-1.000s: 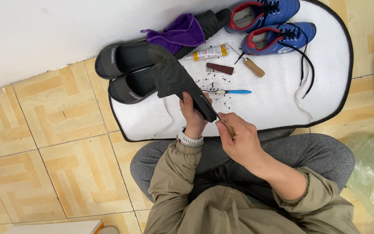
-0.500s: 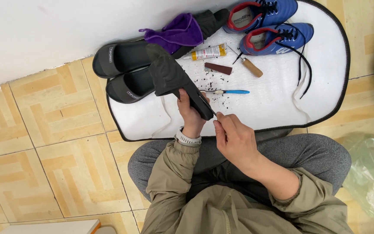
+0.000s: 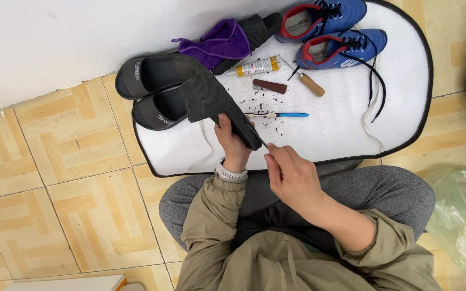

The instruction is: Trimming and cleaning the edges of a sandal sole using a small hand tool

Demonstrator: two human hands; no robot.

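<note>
My left hand (image 3: 232, 141) grips a dark grey shoe (image 3: 211, 102) from below and holds it tilted above the white mat (image 3: 346, 134). Pinched in the fingers of my right hand (image 3: 292, 175) is a thin dark tool (image 3: 262, 143), its tip touching the shoe's near end. I sit cross-legged in grey trousers and an olive jacket.
On the mat lie two black slides (image 3: 149, 91), a purple cloth (image 3: 219, 43), a glue tube (image 3: 257, 66), a brown block (image 3: 269, 86), a wooden-handled awl (image 3: 308, 82), a blue-handled tool (image 3: 281, 115) and two blue shoes (image 3: 335, 32). A plastic bag (image 3: 459, 215) lies at right.
My right hand has drawn slightly back from the shoe's end. The shoe and my left hand have barely shifted.
</note>
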